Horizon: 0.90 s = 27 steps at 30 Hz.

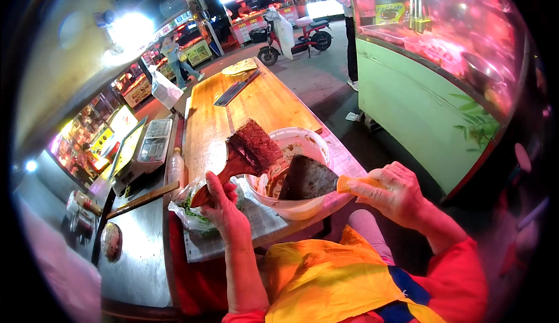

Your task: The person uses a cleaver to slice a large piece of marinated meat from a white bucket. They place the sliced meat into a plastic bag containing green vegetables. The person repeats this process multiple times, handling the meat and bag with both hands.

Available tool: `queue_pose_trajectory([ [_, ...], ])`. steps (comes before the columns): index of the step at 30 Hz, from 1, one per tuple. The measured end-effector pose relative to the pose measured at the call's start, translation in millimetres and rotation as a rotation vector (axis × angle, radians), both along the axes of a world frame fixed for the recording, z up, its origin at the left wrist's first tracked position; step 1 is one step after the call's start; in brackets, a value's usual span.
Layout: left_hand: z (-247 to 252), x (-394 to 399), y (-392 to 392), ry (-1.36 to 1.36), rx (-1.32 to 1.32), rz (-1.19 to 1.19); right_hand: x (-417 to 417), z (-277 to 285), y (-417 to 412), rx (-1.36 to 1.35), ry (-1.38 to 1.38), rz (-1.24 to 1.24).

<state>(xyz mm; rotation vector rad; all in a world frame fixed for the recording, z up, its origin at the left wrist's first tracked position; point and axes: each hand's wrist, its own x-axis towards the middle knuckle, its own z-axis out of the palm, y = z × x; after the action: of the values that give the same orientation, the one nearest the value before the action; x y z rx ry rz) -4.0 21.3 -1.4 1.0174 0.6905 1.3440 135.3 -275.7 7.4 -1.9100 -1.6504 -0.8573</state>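
Note:
My left hand point(225, 209) grips the wooden handle of a wide brush point(257, 146). Its thick bristles are coated in dark red-brown sauce and hang over the near left rim of a white plastic bucket point(321, 146). In my right hand point(395, 192) is a scraper point(308, 179) with an orange handle and a dark, stained metal blade. The blade covers part of the bucket's mouth, close to the bristles; whether they touch I cannot tell. Brown sauce smears the bucket's inner wall. Beside my left hand, chopped greens point(192, 211) sit in a clear plastic bag.
Beyond the bucket, a wooden board point(262, 96) bears a broad knife point(237, 88) and a flatbread point(239, 66). At left are a bottle point(176, 168), a wooden stick point(142, 200), a scale point(155, 137) and a metal surface point(142, 257) with a round bread point(111, 241). A glass-topped cart point(393, 91) stands right.

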Motion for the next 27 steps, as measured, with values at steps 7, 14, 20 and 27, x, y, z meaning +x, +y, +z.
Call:
queue_pose_trajectory([
  [7,-1.3,-2.1,0.9,0.000,0.033,0.008,0.3,-11.7,7.2,0.171,0.185,0.035],
  [14,-3.6,2.4,-3.7,0.001,0.000,0.007,-5.1,3.1,1.3,0.083,0.167,-0.004],
  [20,-3.8,0.7,-7.0,0.057,0.094,-0.075,-2.6,7.9,2.5,0.153,0.146,-0.037],
  [27,2.2,1.0,-11.7,0.008,0.088,-0.064,13.2,-2.0,6.9,0.297,1.079,0.218],
])
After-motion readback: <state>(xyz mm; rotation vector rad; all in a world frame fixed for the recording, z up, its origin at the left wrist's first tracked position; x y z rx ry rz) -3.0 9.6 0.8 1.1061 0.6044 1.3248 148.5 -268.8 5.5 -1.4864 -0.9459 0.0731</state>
